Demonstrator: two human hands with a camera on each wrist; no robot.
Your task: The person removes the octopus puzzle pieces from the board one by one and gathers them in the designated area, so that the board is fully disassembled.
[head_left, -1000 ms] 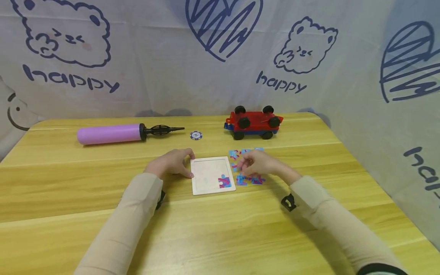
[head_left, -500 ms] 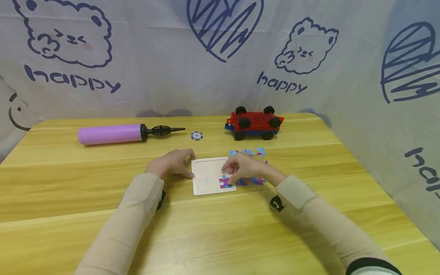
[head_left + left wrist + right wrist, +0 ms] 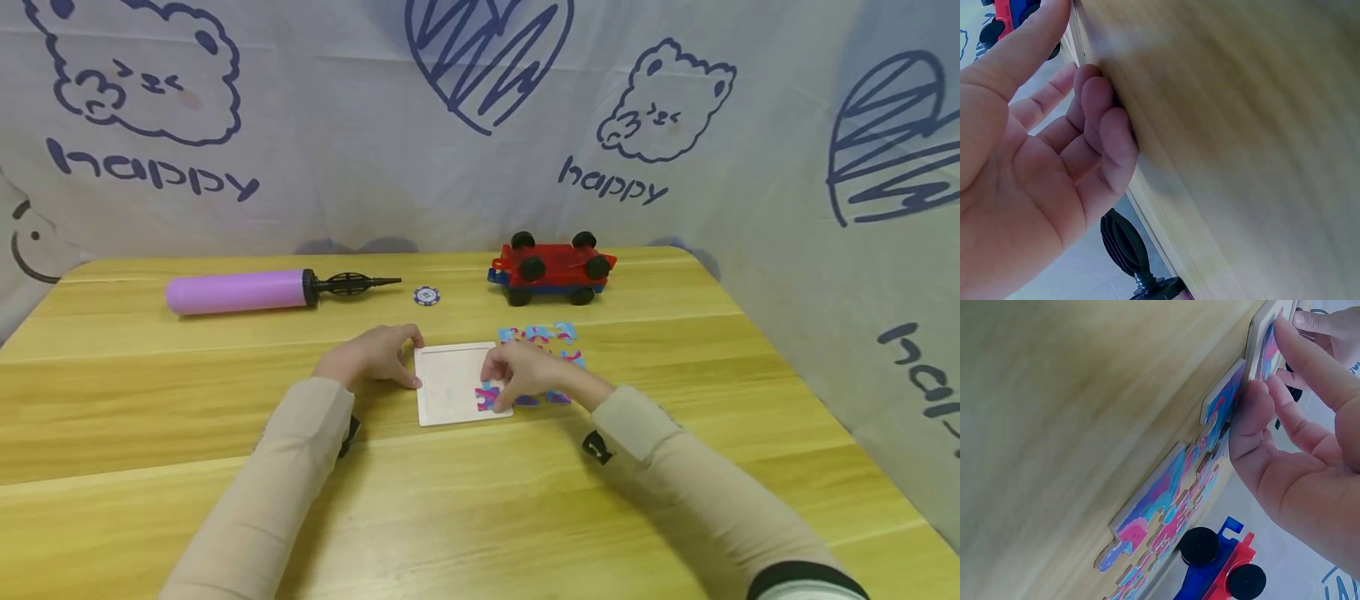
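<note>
A square white puzzle tray point(image 3: 450, 421) lies on the table with a pink-and-blue jigsaw piece point(image 3: 483, 402) in its lower right corner. My right hand point(image 3: 521, 371) reaches over the tray's right side. In the right wrist view its thumb and a finger sit at either end of a jigsaw piece point(image 3: 1268, 355), pinching it down in the tray. My left hand point(image 3: 372, 357) touches the tray's left edge, thumb and index finger spread along it. Its other fingers point(image 3: 1119, 140) rest loosely bent on the wood. Several loose jigsaw pieces point(image 3: 564, 332) lie right of the tray, partly covered by my right hand.
A red and blue toy car point(image 3: 555, 265) rests behind the pieces, wheels upward. A poker chip point(image 3: 427, 296) lies behind the tray. Farther left is a purple hand pump point(image 3: 240, 292) with a black nozzle. A printed white cloth point(image 3: 337, 125) hangs behind the table point(image 3: 480, 508).
My right hand has moved left from the loose pieces to the tray's right side, and its thumb has come down by the lower right piece. My left hand stays at the tray's edge.
</note>
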